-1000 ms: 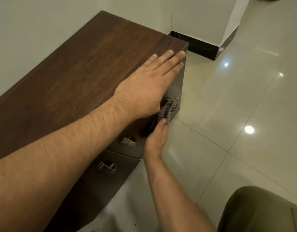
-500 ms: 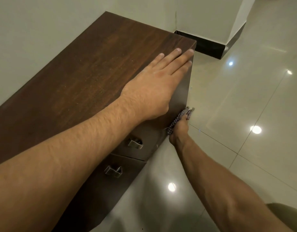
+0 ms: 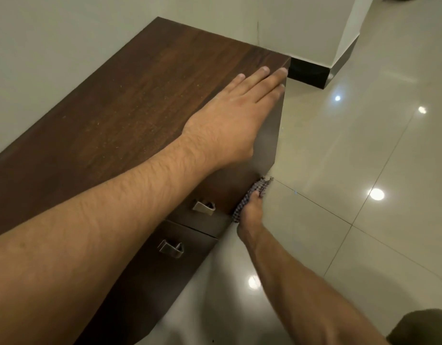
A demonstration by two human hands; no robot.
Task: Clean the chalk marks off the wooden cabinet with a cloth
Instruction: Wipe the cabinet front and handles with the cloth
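A low dark wooden cabinet (image 3: 130, 113) runs along the wall, its top dusted with pale specks. My left hand (image 3: 229, 120) lies flat and open on the top near the right end, fingers reaching the far corner. My right hand (image 3: 251, 215) presses a checked cloth (image 3: 254, 192) against the front face at the cabinet's lower right corner, close to the floor. I can make out no chalk marks on the shaded front face.
Two metal drawer handles, an upper one (image 3: 203, 207) and a lower one (image 3: 170, 249), stick out of the front, left of the cloth. Glossy floor tiles (image 3: 339, 195) spread to the right. A wall corner with black skirting (image 3: 312, 73) stands behind the cabinet. My knee (image 3: 424, 327) shows at bottom right.
My right hand has carried the cloth down the front face from mid height to the lower right corner. The left hand has stayed flat on the top.
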